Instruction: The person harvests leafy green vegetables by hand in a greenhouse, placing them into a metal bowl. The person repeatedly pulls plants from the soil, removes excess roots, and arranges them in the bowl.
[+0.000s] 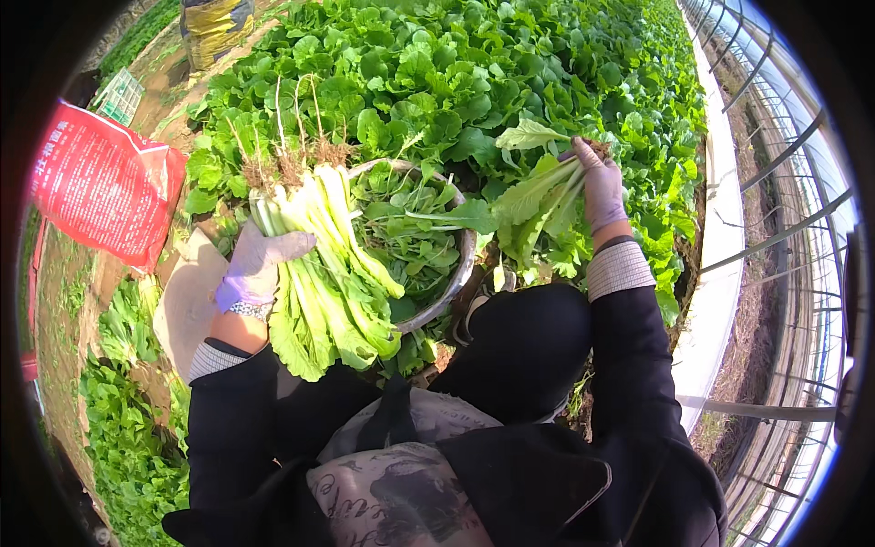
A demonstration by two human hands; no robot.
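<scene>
My gloved left hand [256,267] grips a bunch of leafy green vegetables [328,273], their brown roots pointing up and away, their leaves hanging towards my lap. In my gloved right hand [600,179], raised to the right over the planted bed, is a smaller leafy plant [540,198]; soil clings to its roots beside my fingers. Between my hands stands a round basin [467,256] holding loose leaves and stems [417,232]. The bunch covers the basin's left side.
Dense leafy crops [465,68] grow ahead. A red printed sack [109,184], a green crate [119,96] and a yellow-and-dark sack [217,31] are at left. A white strip [718,205] and greenhouse frame [786,157] run along the right. My knees flank the basin's near side.
</scene>
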